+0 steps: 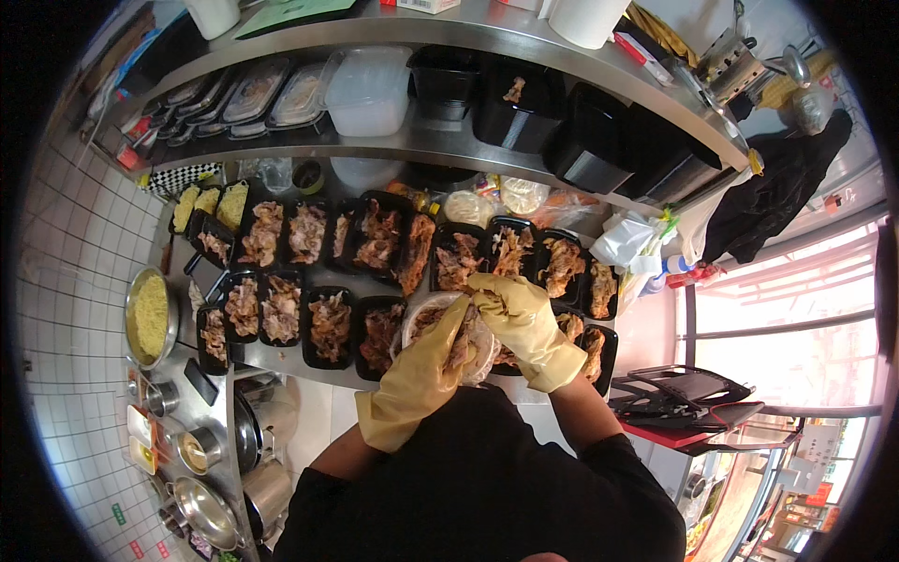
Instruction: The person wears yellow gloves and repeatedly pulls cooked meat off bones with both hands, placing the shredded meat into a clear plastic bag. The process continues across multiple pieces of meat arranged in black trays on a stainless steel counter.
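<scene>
Both my hands wear pale yellow rubber gloves and meet above a round whitish plastic tub (416, 314) with cooked meat in it. My left hand (425, 369) holds a piece of cooked, bone-in meat (458, 351) over the tub. My right hand (520, 327) has its fingertips pinched together on meat at the upper end, close to the left fingertips. The gloves hide much of the piece and part of the tub. Around them stand black plastic trays of meat, one (456, 260) just beyond the tub and another (379, 337) to its left.
More meat trays (329, 328) cover the steel table. A metal bowl of yellow noodles (149, 319) stands left. Overhead, a steel shelf (449, 158) carries black containers (520, 105) and a translucent tub (369, 91). Pots (270, 421) sit below; folded chairs (681, 397) lie right.
</scene>
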Demonstrator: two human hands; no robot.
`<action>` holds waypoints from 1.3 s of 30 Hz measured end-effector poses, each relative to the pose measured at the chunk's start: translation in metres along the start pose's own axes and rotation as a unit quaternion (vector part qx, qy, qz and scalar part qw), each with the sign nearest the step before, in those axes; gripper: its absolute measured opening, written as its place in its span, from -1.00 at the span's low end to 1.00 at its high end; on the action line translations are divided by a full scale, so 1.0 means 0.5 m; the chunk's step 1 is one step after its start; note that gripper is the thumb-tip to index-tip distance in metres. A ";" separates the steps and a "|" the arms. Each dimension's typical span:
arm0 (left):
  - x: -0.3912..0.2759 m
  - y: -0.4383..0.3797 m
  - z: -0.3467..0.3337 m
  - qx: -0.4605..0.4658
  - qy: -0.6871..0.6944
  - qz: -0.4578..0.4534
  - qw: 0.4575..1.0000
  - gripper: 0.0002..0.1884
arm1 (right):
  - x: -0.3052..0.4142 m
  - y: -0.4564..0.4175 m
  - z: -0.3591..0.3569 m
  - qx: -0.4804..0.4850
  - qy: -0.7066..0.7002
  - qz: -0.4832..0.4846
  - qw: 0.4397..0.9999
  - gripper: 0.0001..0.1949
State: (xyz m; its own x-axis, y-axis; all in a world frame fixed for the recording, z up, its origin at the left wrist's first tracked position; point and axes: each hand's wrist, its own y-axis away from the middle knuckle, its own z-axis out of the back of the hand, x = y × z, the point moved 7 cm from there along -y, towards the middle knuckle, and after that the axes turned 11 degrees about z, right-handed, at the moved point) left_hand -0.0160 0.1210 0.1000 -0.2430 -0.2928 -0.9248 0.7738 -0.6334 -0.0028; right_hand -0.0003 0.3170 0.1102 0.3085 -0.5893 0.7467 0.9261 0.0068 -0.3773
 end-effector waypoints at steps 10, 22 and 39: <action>0.026 -0.004 -0.009 0.026 0.020 -0.005 0.999 -0.20 | -0.044 0.049 -0.023 -0.111 -0.132 -0.138 0.975 -0.65; 0.049 0.000 -0.004 0.024 0.053 -0.014 0.998 -0.19 | 0.014 0.034 0.002 -0.087 -0.335 -0.156 0.925 -0.56; 0.052 0.018 0.008 0.030 0.067 0.016 0.997 -0.21 | 0.017 0.008 -0.004 -0.023 -0.076 -0.113 0.990 -0.57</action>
State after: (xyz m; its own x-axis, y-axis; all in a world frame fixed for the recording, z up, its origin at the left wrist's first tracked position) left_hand -0.0176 0.1050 0.0776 -0.1357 -0.2172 -0.9666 0.7426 -0.6681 0.0458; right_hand 0.0056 0.3104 0.1137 0.1274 -0.4439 0.8870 0.9651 -0.1508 -0.2141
